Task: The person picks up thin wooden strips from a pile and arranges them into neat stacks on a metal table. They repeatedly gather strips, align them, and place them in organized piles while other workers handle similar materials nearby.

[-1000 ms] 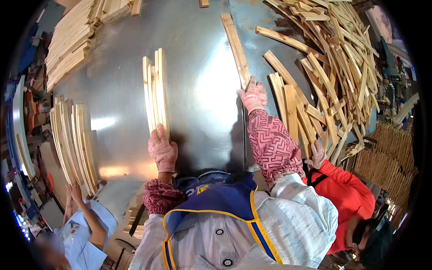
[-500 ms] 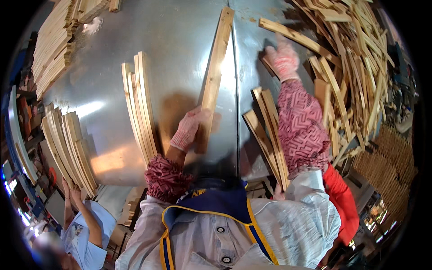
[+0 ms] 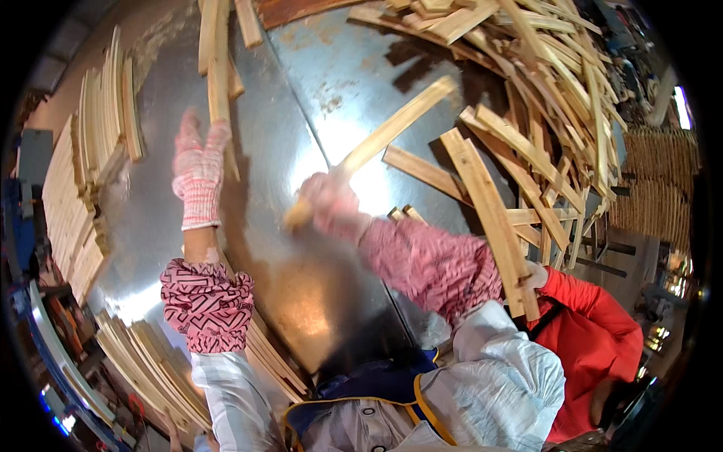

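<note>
My right hand [image 3: 331,203], in a pink-and-white knit glove and somewhat blurred, is closed around a pale wooden strip [image 3: 403,120] that slants up to the right over the metal table. A short end of that strip sticks out below my fist. My left hand [image 3: 201,166], gloved alike, reaches forward with its fingers stretched out. Its fingertips are at the near end of another wooden strip [image 3: 218,71], which lies beside further strips at the far edge of the picture. Whether they touch it I cannot tell.
A large jumbled heap of wooden strips [image 3: 557,83] covers the right side. Neat stacks [image 3: 71,196] stand at the left, with more strips [image 3: 147,361] at the near left. At the right, a co-worker in a red sleeve [image 3: 595,324] holds long strips [image 3: 486,211]. A table seam [image 3: 301,113] runs lengthwise.
My left hand has let go of its strip and reached forward. My right hand has come from the heap toward the middle with a strip. The view has turned; the co-worker's strips have risen.
</note>
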Demonstrator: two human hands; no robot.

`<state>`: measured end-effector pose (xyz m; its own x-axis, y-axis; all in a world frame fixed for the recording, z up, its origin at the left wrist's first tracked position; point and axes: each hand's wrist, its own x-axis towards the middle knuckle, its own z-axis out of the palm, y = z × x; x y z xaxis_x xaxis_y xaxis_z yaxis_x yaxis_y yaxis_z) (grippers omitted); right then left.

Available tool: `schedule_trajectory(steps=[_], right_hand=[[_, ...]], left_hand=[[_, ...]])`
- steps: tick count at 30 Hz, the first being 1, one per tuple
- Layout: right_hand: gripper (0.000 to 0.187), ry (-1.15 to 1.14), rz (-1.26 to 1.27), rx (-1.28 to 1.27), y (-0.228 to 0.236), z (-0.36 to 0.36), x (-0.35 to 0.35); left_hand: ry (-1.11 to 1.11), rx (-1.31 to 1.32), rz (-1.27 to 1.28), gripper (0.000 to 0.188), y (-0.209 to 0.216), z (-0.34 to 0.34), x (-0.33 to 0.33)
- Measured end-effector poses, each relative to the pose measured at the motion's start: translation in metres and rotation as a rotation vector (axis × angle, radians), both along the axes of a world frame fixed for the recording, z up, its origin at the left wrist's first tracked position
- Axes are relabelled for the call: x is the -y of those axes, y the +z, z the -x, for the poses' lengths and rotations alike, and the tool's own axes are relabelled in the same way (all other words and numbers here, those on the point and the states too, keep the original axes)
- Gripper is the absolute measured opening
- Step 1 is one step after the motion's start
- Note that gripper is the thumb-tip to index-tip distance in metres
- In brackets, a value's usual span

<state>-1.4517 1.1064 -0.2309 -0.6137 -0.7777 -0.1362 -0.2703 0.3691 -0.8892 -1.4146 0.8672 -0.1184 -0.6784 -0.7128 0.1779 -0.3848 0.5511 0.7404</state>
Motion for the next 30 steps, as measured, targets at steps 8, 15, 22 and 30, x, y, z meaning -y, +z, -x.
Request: schedule_trajectory(steps=[8,15,22,30], right_hand=[[0.050,-0.747,0.481,0.199,0.051,0.118,-0.065],[0.045,-0.761,1.144,0.667,0.097,0.346,-0.048],[0.045,-1.111,0.012,-0.045,0.073,0.372,-0.022],[0.045,-0.266,-0.449,-0.696,0.104,0.143,-0.074]], left_hand=[[-0.486,0.356,0.564,0.061,-0.074,-0.074,-0.155],[-0.277,0.342,0.433,0.076,-0.120,-0.138,-0.180],[-0.318,0.281,0.455,0.076,-0.113,-0.135,-0.181],[-0.077,0.536,0.029,0.063,-0.082,-0.145,-0.180]])
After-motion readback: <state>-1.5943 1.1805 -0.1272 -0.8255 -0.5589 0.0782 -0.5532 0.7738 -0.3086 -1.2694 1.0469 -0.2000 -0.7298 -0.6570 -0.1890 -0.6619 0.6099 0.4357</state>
